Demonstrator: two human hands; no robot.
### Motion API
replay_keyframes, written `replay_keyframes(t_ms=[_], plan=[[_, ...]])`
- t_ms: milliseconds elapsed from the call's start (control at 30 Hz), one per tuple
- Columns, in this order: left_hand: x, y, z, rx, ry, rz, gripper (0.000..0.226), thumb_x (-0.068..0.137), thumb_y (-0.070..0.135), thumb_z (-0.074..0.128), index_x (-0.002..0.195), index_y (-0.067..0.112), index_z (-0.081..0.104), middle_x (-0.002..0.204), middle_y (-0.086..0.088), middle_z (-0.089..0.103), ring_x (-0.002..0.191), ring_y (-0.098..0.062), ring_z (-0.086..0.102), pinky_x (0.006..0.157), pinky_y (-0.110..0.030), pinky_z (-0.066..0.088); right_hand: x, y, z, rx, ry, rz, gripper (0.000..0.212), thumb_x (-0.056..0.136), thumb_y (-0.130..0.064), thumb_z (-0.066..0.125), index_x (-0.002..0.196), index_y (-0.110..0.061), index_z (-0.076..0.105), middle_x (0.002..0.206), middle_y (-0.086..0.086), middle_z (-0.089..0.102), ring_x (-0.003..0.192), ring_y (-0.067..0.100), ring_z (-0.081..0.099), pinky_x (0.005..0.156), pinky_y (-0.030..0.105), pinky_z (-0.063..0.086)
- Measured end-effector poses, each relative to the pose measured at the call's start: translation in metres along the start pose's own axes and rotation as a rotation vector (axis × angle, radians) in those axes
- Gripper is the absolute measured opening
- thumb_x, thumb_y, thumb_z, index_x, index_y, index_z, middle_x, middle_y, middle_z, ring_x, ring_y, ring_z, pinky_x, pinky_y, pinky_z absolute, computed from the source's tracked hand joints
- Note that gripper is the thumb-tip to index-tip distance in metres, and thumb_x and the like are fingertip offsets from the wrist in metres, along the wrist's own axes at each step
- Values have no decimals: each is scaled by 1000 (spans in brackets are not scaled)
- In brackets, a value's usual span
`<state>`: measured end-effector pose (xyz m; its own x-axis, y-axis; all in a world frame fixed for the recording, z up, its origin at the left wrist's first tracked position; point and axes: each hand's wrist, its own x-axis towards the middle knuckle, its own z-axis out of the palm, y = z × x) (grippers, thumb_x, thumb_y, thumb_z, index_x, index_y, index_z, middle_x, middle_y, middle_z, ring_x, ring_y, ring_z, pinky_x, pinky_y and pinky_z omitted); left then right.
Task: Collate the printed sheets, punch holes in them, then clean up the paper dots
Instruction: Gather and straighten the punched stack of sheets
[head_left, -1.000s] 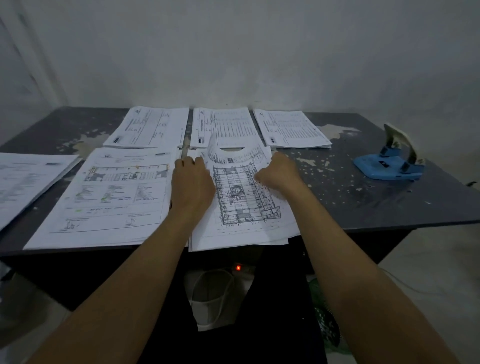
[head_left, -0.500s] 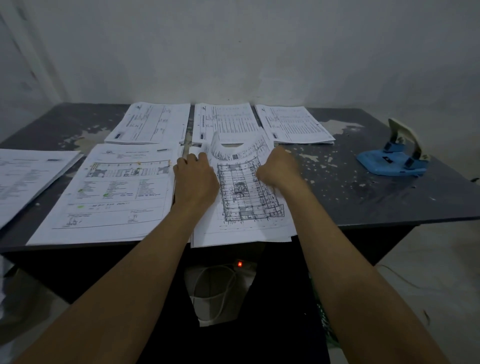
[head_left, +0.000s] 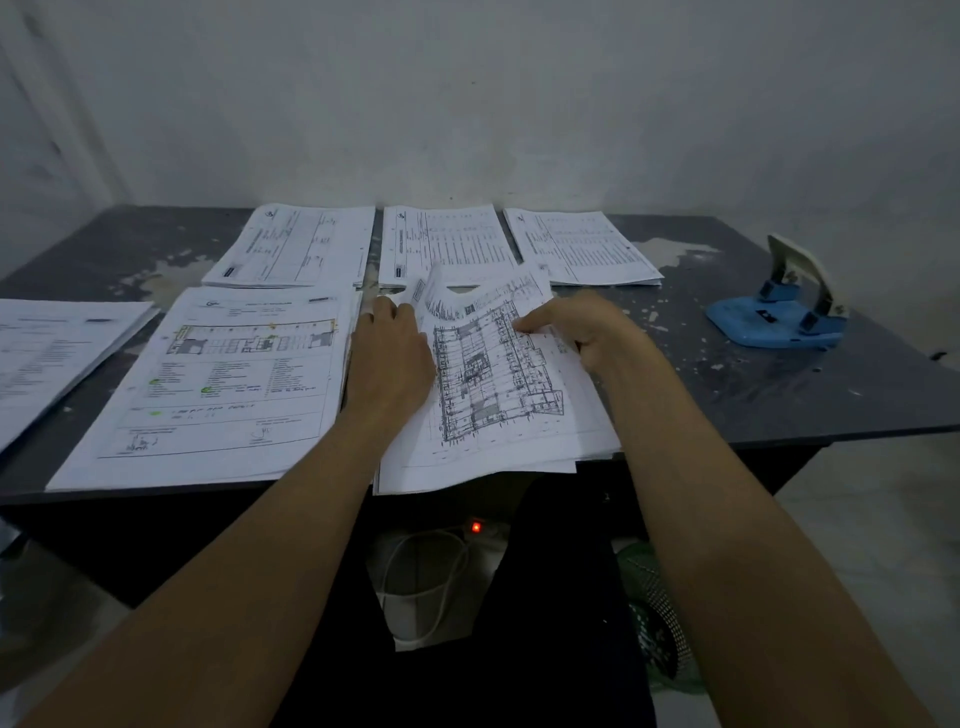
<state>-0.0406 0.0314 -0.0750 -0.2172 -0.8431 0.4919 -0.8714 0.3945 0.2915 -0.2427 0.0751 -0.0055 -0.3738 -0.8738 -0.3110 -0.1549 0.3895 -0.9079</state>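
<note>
A floor-plan sheet (head_left: 488, 384) lies skewed on top of a paper stack at the table's front edge, its far end curled up. My left hand (head_left: 387, 358) rests on the sheet's left edge, fingers at the curled top corner. My right hand (head_left: 582, 327) pinches the sheet's right edge. Beside it on the left lies a stack with a coloured plan (head_left: 223, 384). Three stacks of printed tables (head_left: 296, 244) (head_left: 441, 241) (head_left: 576, 244) line the back. A blue hole punch (head_left: 779, 317) stands at the right, apart from both hands.
Another paper stack (head_left: 47, 353) overhangs the left side of the dark, paint-chipped table (head_left: 753, 395). A grey wall stands right behind the table. Under the table are a white cable, a red indicator light (head_left: 475, 527) and a green mesh object (head_left: 654, 623).
The top floor-plan sheet has lifted and turned clockwise off the stack. My right hand has shifted right along its edge and now pinches it; my left hand stays at the left edge.
</note>
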Motion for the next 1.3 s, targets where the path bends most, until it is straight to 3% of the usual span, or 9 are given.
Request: replay_keyframes(t_ms=[233, 367, 533, 667, 833, 1000, 1133, 1200, 1300], plan=[[1, -1, 0, -18, -3, 8, 28, 98, 17, 52, 117, -4, 57, 121, -22, 52, 104, -35, 53, 90, -42, 45, -1, -1, 9, -1, -145, 28, 47, 78, -20, 81, 119, -4, 67, 126, 13, 66, 117, 31, 61, 102, 45, 49], [1, 0, -1, -31, -1, -13, 30, 98, 17, 53, 118, -4, 58, 123, -22, 52, 108, -36, 53, 93, -44, 47, -9, -4, 14, 115, -263, 8, 34, 86, -20, 73, 117, -6, 66, 100, 14, 76, 90, 30, 74, 75, 42, 61], [0, 1, -2, -41, -8, -8, 28, 98, 18, 52, 116, -3, 58, 122, -21, 52, 109, -35, 52, 93, -44, 46, -9, -5, 17, 163, -265, -87, 42, 84, -15, 74, 123, -7, 60, 108, 16, 73, 96, 35, 72, 88, 55, 56], [-1, 0, -3, -71, -20, -7, 23, 97, 14, 52, 111, -3, 58, 120, -22, 51, 106, -35, 52, 90, -45, 45, -8, 1, 17, 307, -155, -49, 60, 75, 2, 78, 129, 2, 53, 107, 24, 71, 89, 37, 73, 74, 55, 59], [2, 0, -5, -140, -30, -64, 27, 98, 16, 52, 115, -5, 57, 122, -22, 52, 108, -34, 50, 88, -39, 43, -12, 6, 5, 266, -179, -40, 54, 73, 5, 79, 123, 8, 57, 103, 23, 73, 90, 37, 73, 78, 55, 59], [8, 1, -13, -448, 8, -239, 46, 105, 32, 36, 140, 3, 40, 121, -17, 57, 110, -33, 54, 90, -44, 47, -19, -11, -17, 260, -260, -242, 44, 73, 5, 80, 114, 1, 66, 103, 17, 74, 92, 34, 73, 74, 44, 61], [29, 16, -36, -851, 136, -395, 24, 100, 37, 48, 111, 16, 47, 87, 4, 56, 72, -14, 54, 55, -27, 42, -23, -28, -31, 244, -242, -367, 50, 72, 0, 82, 119, -3, 65, 109, 15, 73, 98, 34, 72, 86, 50, 57], [43, 21, -54, -983, 266, -413, 23, 95, 33, 60, 107, 21, 45, 89, 9, 54, 69, -2, 55, 54, -18, 43, -26, -38, -37, 219, -175, -446, 50, 70, -3, 84, 117, -6, 66, 108, 12, 74, 98, 31, 72, 87, 50, 57], [59, 31, -82, -1169, 407, -332, 40, 90, 25, 70, 118, 28, 41, 103, 9, 62, 79, 10, 63, 60, -8, 48, -31, -51, -43, 205, -41, -609, 47, 71, -6, 85, 114, -8, 67, 105, 5, 76, 96, 22, 73, 86, 41, 59]])
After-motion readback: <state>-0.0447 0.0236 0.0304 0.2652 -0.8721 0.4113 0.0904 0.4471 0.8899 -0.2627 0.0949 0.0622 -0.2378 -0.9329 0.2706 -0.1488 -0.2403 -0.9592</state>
